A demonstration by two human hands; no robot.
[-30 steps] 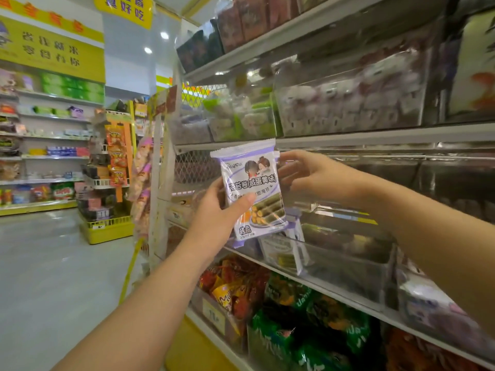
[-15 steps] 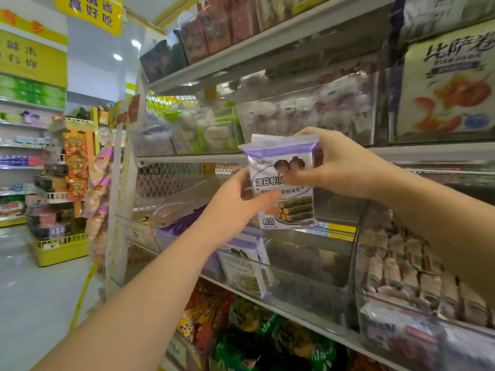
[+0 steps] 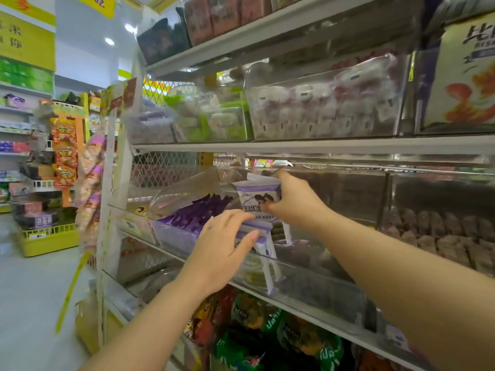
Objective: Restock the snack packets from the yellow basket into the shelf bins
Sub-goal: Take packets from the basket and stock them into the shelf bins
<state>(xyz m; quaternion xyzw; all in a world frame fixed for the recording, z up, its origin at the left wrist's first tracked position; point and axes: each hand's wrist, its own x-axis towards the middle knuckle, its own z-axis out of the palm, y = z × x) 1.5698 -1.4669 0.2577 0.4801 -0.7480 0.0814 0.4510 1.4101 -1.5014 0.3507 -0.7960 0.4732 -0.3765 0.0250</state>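
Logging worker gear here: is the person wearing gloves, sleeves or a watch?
No. Both forearms are bare to the frame's edge; the left hand and right hand show no gloves, watch, bracelet or rings.

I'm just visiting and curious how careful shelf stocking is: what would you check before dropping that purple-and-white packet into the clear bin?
1. Right hand grips the purple-and-white packet: ok.
2. Packet upright at the clear bin opening: ok.
3. Free room in the bin: ok.
4. Matching stocked packet already inside: ok.
5. Left hand out of the way: not ok, it touches the stocked packet's top.
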